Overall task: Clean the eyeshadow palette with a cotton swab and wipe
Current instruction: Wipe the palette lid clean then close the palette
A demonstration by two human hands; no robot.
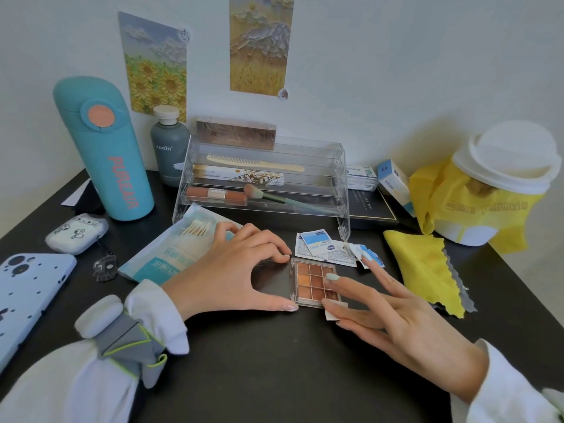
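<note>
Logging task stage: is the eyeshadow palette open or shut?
Open: the eyeshadow palette shows its colour pans, with the lid flat beside them.

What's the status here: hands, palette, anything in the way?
Left hand pinching open palette by its lid. Right hand open, fingers pressing small wipe at palette's edge. Nothing blocking.

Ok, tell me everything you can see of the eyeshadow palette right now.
The eyeshadow palette lies open and flat on the black desk, its dark lid folded out leftward. A clear plastic frame holds a grid of brown and orange pans. The left hand pinches the lid's edges between thumb and fingers. The right hand reaches over the pans with straight fingers, a small white wipe under them at the palette's near corner.
</note>
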